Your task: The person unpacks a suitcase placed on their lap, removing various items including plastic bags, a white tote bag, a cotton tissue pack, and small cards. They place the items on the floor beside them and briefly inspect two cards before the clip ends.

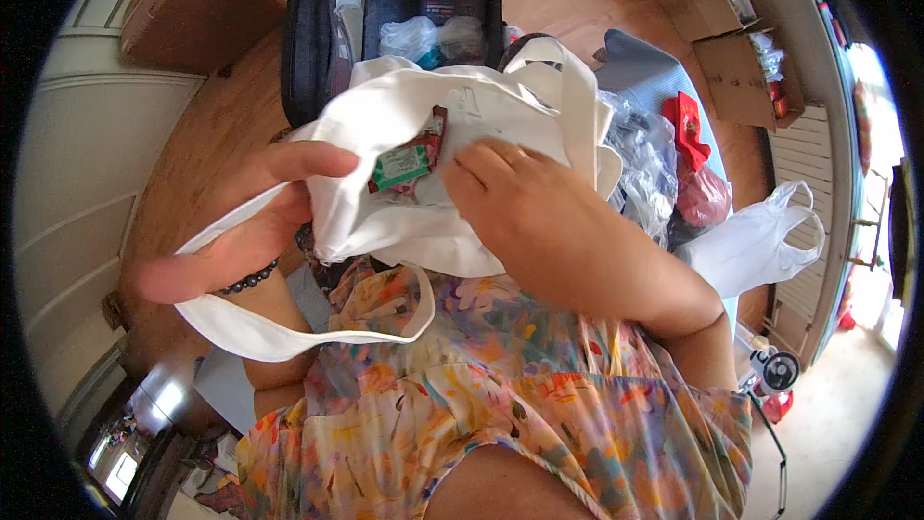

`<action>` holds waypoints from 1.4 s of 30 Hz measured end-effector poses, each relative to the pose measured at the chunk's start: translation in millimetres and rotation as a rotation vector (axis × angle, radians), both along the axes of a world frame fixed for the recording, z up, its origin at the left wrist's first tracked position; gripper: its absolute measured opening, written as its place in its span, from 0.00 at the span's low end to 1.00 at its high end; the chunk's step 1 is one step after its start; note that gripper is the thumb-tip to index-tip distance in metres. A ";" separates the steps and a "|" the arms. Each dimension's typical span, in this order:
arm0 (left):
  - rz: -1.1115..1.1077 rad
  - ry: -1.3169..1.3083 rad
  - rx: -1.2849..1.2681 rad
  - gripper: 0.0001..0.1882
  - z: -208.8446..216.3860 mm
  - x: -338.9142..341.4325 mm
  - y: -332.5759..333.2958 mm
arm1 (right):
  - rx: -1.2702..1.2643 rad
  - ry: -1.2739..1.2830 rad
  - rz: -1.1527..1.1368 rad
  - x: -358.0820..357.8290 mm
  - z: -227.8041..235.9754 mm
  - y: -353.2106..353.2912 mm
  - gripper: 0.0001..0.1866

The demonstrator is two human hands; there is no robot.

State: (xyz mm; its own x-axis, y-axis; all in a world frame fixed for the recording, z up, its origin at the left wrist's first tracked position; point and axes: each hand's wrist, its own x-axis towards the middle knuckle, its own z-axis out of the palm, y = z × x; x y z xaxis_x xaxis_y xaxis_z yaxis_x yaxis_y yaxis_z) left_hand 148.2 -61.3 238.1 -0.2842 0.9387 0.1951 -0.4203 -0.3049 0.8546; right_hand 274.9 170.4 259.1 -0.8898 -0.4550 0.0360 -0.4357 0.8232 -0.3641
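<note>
The white canvas tote bag [414, 246] lay across the person's lap, on a floral-print dress [500, 366], its mouth spread wide. The left hand [260, 231] was at the bag's left side, its forearm rising from below and a dark beaded bracelet [252, 277] around the wrist. The thumb pointed out to the lower left, well apart from the index finger, which stretched right along the bag's edge. The other fingers were largely hidden, so I could not tell whether they gripped the cloth. One white strap [289, 342] of the bag looped around this wrist.

The right forearm came in from the lower right and slanted up to the left, with the right hand [500, 183] reaching back-up into the bag's mouth. Its fingers bent downward, blurred, their tips out of sight; whether they held anything could not be told. Just left of them, inside the bag, lay a green packet [402, 164] and a dark red-brown wrapper [438, 125]. Beyond the bag stood an open black suitcase [306, 34] containing plastic bags [409, 39].
</note>
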 end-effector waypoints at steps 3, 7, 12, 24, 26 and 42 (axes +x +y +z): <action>-0.065 -0.014 -0.175 0.68 -7.2 -7.6 13.5 | 0.077 -0.121 -0.009 -28.6 -37.1 -12.3 0.16; -0.071 -0.031 0.148 0.71 -17.1 4.9 36.9 | -0.037 -0.153 0.137 -62.9 -111.3 -41.8 0.13; -0.040 -0.070 0.253 0.74 -19.0 4.9 27.5 | 0.021 -0.187 0.180 -45.5 -107.0 -38.8 0.12; -0.080 -0.171 0.062 0.74 -3.6 3.3 10.4 | 0.069 -0.142 0.154 -30.6 -122.4 -22.8 0.11; -0.117 -0.129 0.076 0.74 -0.6 -0.2 15.5 | 0.067 -0.144 0.130 -29.8 -123.5 -19.2 0.11; 0.018 -0.056 0.020 0.74 6.9 5.9 20.8 | 0.021 -0.025 0.088 -28.9 -133.7 -15.0 0.10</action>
